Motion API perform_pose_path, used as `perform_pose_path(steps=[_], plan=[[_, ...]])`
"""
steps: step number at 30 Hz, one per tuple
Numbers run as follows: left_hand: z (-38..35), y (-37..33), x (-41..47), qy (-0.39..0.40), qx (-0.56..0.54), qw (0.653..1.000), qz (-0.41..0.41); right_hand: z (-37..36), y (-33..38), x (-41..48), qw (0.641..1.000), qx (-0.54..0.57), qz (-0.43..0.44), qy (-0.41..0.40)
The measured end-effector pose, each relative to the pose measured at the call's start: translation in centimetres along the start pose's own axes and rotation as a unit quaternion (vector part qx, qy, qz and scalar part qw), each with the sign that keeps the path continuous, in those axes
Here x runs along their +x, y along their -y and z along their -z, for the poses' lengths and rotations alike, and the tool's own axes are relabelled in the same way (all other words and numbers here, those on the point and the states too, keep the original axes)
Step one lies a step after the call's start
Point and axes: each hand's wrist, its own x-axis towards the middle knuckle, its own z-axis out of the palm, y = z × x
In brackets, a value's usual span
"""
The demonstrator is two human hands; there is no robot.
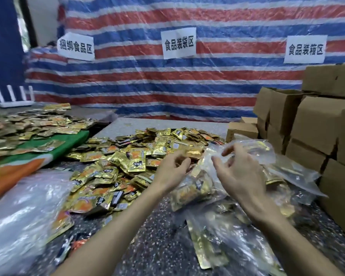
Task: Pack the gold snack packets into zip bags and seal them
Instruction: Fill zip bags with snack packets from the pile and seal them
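Observation:
A big heap of gold snack packets [127,156] lies on the speckled table in front of me. A clear zip bag [195,188] holding several gold packets lies between my hands, and its loose upper film [253,150] runs up behind my right hand. My right hand [239,174] is over the bag with its fingers curled into the plastic near the mouth. My left hand [171,170] hovers at the bag's left edge beside the heap, its fingers loosely curled with nothing seen in them. The frame is motion-blurred.
More filled clear bags [227,242] lie near me on the right. Cardboard boxes [311,124] are stacked along the right side. A second spread of gold packets [28,124] lies at the left on a green and orange sack [18,170]. Clear plastic [20,220] lies at the lower left.

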Motion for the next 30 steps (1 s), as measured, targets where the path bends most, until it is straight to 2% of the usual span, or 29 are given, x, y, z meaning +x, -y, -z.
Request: perform_pose_path(steps=[2, 6, 11, 13, 16, 19, 23, 27, 30], plan=[[2.7, 1.6, -2.3, -0.040, -0.002, 0.999, 0.015, -2.2, 2.2, -0.7, 0.996, 0.055, 0.044, 0.050], [8.1, 4.7, -7.0, -0.073, 0.029, 0.996, 0.038, -7.9, 4.8, -2.3, 0.976, 0.102, 0.063, 0.182], [14.8, 8.3, -10.6, -0.140, 0.088, 0.981, 0.101, -13.6, 5.2, -4.5, 0.954, 0.166, 0.060, 0.241], [17.6, 9.9, -11.1, -0.202, 0.124, 0.963, 0.129, -15.1, 4.5, -5.6, 0.939, 0.210, 0.060, 0.266], [21.4, 12.2, -11.2, -0.283, 0.259, 0.900, 0.207, -16.4, 3.3, -6.8, 0.918, 0.223, 0.075, 0.320], [22.5, 14.1, -11.7, -0.258, 0.360, 0.843, 0.305, -16.7, 2.4, -6.8, 0.921, 0.218, 0.069, 0.315], [22.0, 14.9, -11.9, -0.244, 0.417, 0.818, 0.312, -16.3, 2.1, -6.7, 0.924, 0.229, 0.052, 0.301], [23.1, 14.4, -11.1, -0.274, 0.378, 0.824, 0.320, -15.4, 2.1, -6.6, 0.917, 0.263, 0.036, 0.297], [23.0, 12.8, -10.7, -0.346, 0.331, 0.839, 0.257, -14.7, 2.5, -6.6, 0.893, 0.337, -0.001, 0.299]])
